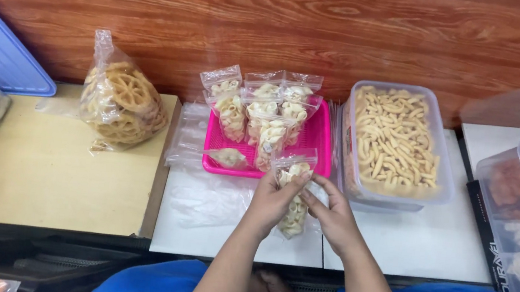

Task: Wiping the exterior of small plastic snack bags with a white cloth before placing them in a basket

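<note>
Both hands pinch the top edge of a small clear snack bag (296, 192) over the white desk (432, 240), the left hand (272, 201) and right hand (330, 214) closed on it from either side, apparently to press its strip shut. Behind them, a pink tray (321, 140) collects roughly nine filled bags. One open tub of stick snacks (394, 138) stands just beside it.

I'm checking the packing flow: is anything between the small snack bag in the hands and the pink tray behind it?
Nothing visible: both hands hold the small snack bag just in front of the pink tray, whose near right corner is bare.
</note>
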